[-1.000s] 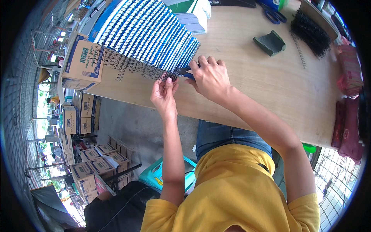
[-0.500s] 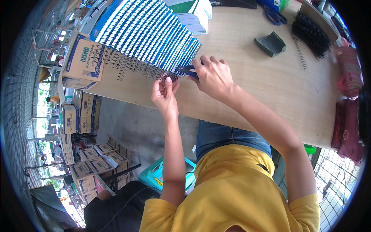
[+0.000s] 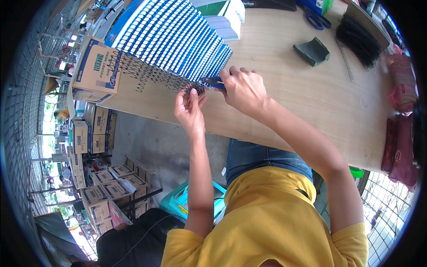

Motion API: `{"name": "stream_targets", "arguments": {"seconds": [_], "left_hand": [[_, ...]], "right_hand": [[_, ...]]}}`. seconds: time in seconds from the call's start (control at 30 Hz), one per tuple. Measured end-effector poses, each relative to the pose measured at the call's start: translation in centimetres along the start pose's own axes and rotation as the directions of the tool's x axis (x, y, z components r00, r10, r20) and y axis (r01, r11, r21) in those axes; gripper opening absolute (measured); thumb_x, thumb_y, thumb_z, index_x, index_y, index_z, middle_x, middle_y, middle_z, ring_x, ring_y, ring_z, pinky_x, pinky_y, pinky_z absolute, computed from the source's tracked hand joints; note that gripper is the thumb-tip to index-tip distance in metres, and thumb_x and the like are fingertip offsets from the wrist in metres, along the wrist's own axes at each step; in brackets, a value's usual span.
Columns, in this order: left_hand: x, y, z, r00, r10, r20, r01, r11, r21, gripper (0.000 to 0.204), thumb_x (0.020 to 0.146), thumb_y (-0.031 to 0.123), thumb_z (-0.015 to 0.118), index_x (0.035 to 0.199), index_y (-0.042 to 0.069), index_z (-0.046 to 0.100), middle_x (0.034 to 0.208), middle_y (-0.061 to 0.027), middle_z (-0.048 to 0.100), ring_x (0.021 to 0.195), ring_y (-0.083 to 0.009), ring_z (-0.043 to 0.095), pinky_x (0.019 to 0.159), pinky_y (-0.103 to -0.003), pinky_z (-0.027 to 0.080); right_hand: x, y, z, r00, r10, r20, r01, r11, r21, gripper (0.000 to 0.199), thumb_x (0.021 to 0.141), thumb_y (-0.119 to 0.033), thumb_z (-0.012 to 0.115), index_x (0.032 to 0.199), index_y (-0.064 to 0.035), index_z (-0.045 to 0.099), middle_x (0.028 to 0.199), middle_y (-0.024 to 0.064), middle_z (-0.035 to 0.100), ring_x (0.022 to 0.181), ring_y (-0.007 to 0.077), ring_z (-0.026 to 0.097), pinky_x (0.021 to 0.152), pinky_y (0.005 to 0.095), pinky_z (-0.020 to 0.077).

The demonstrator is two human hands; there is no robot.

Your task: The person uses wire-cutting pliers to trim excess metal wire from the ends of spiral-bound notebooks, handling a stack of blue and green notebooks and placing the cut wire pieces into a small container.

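Observation:
A tall stack of spiral-bound notebooks with blue and white edges lies at the upper left of the table. Loose ends of black spiral wire trail from its near side. At the stack's near right corner, my left hand is closed, thumb and fingers pinching a bunch of these wire ends. My right hand grips blue-handled pliers, their jaws against the wires just beside my left fingertips. Whether the jaws are closed on a wire is too small to tell.
A cardboard box stands left of the stack. Farther right on the table are a dark curved block, blue scissors and a bundle of black spiral wires. Pouches line the right edge. A turquoise stool is below left.
My right hand and the pliers have shifted slightly left, nearer the wire ends. My left hand stays almost in place, pinching the wires.

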State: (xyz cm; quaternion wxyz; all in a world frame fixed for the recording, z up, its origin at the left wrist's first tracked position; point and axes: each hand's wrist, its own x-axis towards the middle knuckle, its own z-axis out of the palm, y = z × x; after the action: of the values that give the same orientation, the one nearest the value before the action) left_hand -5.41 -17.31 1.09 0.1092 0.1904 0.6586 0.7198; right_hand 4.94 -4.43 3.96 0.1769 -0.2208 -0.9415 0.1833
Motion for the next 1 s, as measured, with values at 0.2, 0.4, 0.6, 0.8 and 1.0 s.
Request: {"name": "stream_targets", "arguments": {"seconds": [0.2, 0.4, 0.6, 0.8, 1.0], "left_hand": [[0.1, 0.6, -0.4, 0.999, 0.024, 0.021, -0.024, 1.0, 0.009, 0.025, 0.097, 0.009, 0.061, 0.119, -0.002, 0.057, 0.101, -0.0092, 0.065, 0.087, -0.0169, 0.068, 0.077, -0.03, 0.06], [0.1, 1.3, -0.2, 0.998, 0.054, 0.029, -0.055, 0.998, 0.019, 0.024, 0.097, 0.011, 0.061, 0.118, -0.001, 0.057, 0.103, -0.0101, 0.067, 0.09, -0.0168, 0.068, 0.08, -0.031, 0.06], [0.4, 1.3, 0.0, 0.998, 0.055, 0.013, -0.056, 0.998, 0.039, 0.021, 0.098, 0.01, 0.06, 0.115, -0.002, 0.059, 0.103, -0.0102, 0.067, 0.089, -0.017, 0.068, 0.078, -0.03, 0.06], [0.3, 1.4, -0.2, 0.996, 0.083, 0.028, -0.084, 0.995, 0.045, 0.021, 0.099, 0.009, 0.059, 0.115, -0.003, 0.059, 0.103, -0.0102, 0.067, 0.087, -0.0162, 0.067, 0.077, -0.029, 0.06], [0.5, 1.3, -0.3, 0.993, 0.11, 0.049, -0.114, 0.991, 0.065, 0.022, 0.098, 0.009, 0.059, 0.116, -0.004, 0.059, 0.103, -0.0107, 0.067, 0.087, -0.016, 0.067, 0.077, -0.029, 0.06]], "right_hand": [[-0.1, -0.7, -0.8, 0.994, -0.058, -0.098, 0.052, 0.997, -0.062, 0.039, 0.082, -0.034, 0.073, 0.101, -0.0028, 0.061, 0.097, 0.0143, 0.063, 0.092, 0.0308, 0.065, 0.074, 0.0489, 0.0513], [0.1, -1.3, -1.0, 0.995, -0.06, -0.083, 0.058, 0.998, -0.021, 0.037, 0.083, -0.033, 0.072, 0.099, -0.0004, 0.063, 0.099, 0.017, 0.064, 0.096, 0.0325, 0.065, 0.074, 0.0513, 0.0507], [1.1, -0.6, -0.6, 0.997, -0.028, 0.075, 0.026, 0.999, 0.038, 0.036, 0.081, -0.032, 0.074, 0.096, -0.0015, 0.061, 0.091, 0.015, 0.064, 0.085, 0.0316, 0.067, 0.069, 0.0472, 0.0529], [-0.1, -1.3, -1.3, 0.995, -0.055, -0.077, 0.056, 0.998, 0.006, 0.037, 0.081, -0.029, 0.073, 0.1, 0.0, 0.062, 0.101, 0.0153, 0.063, 0.096, 0.032, 0.064, 0.075, 0.0519, 0.0518], [-0.2, -1.3, -1.5, 0.99, -0.077, -0.12, 0.075, 0.997, -0.021, 0.036, 0.081, -0.029, 0.073, 0.1, -0.0005, 0.062, 0.102, 0.0145, 0.062, 0.098, 0.0319, 0.063, 0.075, 0.0521, 0.0514]]}}
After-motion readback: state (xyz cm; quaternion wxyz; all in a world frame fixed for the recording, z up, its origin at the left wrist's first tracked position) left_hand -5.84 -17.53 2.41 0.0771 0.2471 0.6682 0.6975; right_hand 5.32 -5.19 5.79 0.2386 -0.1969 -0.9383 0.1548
